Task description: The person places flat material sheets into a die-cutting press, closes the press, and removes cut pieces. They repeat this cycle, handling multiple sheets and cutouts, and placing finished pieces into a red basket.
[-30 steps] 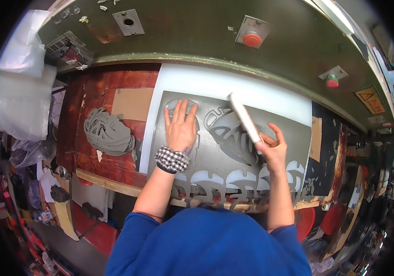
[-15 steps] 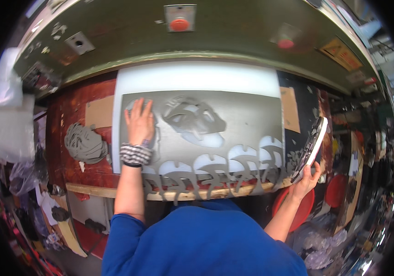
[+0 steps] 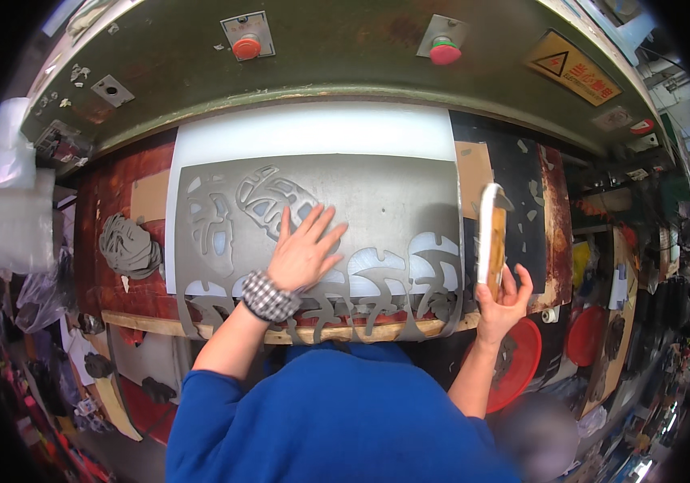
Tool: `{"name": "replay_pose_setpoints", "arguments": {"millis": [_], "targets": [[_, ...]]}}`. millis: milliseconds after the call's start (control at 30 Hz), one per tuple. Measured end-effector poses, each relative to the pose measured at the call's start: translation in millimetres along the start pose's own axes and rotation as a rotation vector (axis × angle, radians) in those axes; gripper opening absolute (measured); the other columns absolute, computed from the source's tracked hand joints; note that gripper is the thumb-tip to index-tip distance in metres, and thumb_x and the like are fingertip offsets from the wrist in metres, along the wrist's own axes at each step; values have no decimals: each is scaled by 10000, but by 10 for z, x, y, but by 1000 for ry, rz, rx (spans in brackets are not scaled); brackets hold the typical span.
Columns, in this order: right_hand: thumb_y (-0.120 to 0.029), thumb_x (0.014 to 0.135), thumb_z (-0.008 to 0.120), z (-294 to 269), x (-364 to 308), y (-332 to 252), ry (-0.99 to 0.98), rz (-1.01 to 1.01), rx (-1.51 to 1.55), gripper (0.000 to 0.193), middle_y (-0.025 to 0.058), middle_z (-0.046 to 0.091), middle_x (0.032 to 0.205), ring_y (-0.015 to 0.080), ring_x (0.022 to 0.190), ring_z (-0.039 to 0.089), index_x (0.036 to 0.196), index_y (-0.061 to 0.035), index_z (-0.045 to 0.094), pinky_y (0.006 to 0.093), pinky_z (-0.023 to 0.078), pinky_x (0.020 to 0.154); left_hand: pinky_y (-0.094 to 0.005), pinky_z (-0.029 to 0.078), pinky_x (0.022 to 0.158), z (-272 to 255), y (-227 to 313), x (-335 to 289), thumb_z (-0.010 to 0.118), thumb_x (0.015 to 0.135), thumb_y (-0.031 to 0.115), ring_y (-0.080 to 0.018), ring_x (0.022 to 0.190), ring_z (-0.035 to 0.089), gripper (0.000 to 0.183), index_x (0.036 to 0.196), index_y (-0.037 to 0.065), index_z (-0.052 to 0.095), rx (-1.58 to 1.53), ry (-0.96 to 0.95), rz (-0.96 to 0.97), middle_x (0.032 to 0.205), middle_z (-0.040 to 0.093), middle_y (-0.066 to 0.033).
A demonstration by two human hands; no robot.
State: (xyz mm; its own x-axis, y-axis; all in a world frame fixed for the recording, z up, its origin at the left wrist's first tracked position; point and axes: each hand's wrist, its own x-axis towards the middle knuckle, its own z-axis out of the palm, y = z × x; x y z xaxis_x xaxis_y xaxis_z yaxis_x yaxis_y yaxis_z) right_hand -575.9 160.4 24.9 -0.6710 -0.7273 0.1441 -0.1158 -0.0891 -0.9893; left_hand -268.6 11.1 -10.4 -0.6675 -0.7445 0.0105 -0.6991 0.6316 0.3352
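A grey sheet (image 3: 393, 193) lies over a white board (image 3: 313, 129), its near edge cut into curved strips that hang past the table edge. My left hand (image 3: 305, 253) rests palm down on the sheet with fingers spread. Its fingertips reach the near end of a sole-shaped patterned cut (image 3: 258, 197). Another patterned cut (image 3: 212, 225) is to its left. My right hand (image 3: 504, 302) grips the lower end of a long sole-shaped cutting die (image 3: 487, 233), held upright beyond the sheet's right side. Its white edge and a brown side show.
A green machine beam (image 3: 345, 68) with a red button (image 3: 246, 48) and another red button (image 3: 445, 52) spans the far side. Grey cut pieces (image 3: 129, 245) are piled at left. Dark scraps lie at right. A red basin (image 3: 532, 362) stands below the table's right edge.
My left hand has moved right and nearer across the sheet. My right hand has turned the cutting die, so its brown side now shows. The whole view has shifted.
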Motion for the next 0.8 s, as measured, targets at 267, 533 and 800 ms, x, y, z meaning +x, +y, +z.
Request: {"name": "replay_pose_setpoints", "arguments": {"millis": [267,533,800], "targets": [[-97,516,907,1054,686,2,-487,-376,-530,949,162,571,1191,241,1053,585,1329,-15,424,340,479,911,-547,167,1134,15,-163,-201,681,811,192,-239,1318,436,469,1268,151,584,-303,96,41,1356,532,-63],[-179,463,924,1514,1141,324,-796,-498,-776,1130,167,514,1322,338,1186,511,1423,-35,346,391,439,999,-517,328,1081,-87,-363,-86,678,797,156,-284,1203,522,401,1182,79,599,-325,179,82,1226,575,-130],[-124,938,583,1402,1192,936,-241,-49,-157,609,201,505,1315,227,1172,536,1440,15,268,328,444,991,-431,442,919,-257,-1441,-936,602,829,22,-345,1028,558,332,1161,14,602,-41,665,-536,1113,584,-179]]}}
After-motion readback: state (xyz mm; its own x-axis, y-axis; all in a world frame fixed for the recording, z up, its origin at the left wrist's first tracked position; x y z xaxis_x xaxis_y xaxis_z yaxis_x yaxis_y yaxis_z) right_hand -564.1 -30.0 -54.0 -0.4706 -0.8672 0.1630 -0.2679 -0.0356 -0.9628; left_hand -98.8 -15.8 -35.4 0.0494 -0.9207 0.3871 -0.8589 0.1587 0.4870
